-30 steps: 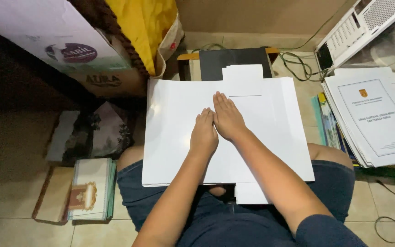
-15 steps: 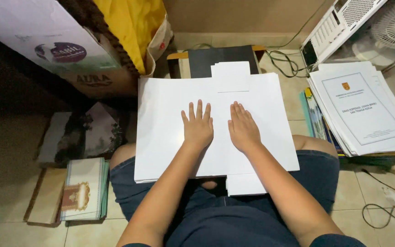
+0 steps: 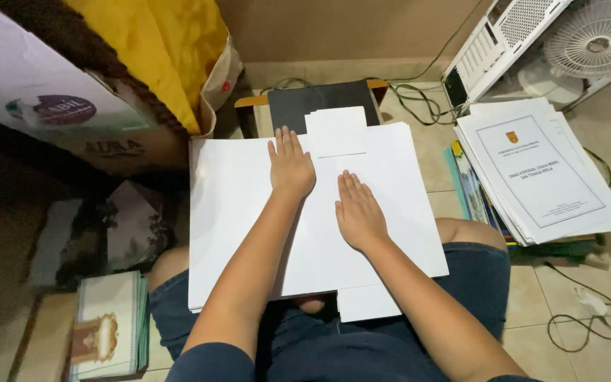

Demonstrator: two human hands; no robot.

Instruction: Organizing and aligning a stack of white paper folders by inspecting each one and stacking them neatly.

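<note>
Nearest the camera, the person sits on the tiled floor (image 3: 567, 283) in dark blue shorts (image 3: 390, 346), both forearms reaching forward. A large white card sheet (image 3: 235, 212) lies across the lap — flat, with a small tab sticking out at its near edge and another at its far edge. Both hands rest on it palm down, fingers extended and gripping nothing: the left hand (image 3: 291, 168) presses higher up, near the far tab, while the right hand (image 3: 358, 214) lies a little lower and to the right, the two apart.

The sheet looks spread and smoothed, lying flat; no panel stands raised, so any folding along its panels appears, as a judgement, not yet begun.

At the left, beside the knee, lies a stack of books (image 3: 107, 329). At the right sits a pile of printed documents (image 3: 539, 170) on coloured folders. Farther off — a black board (image 3: 288, 106) under the sheet's far edge, a yellow cloth (image 3: 157, 49) in a bag, a white fan (image 3: 599, 35) and cables.
</note>
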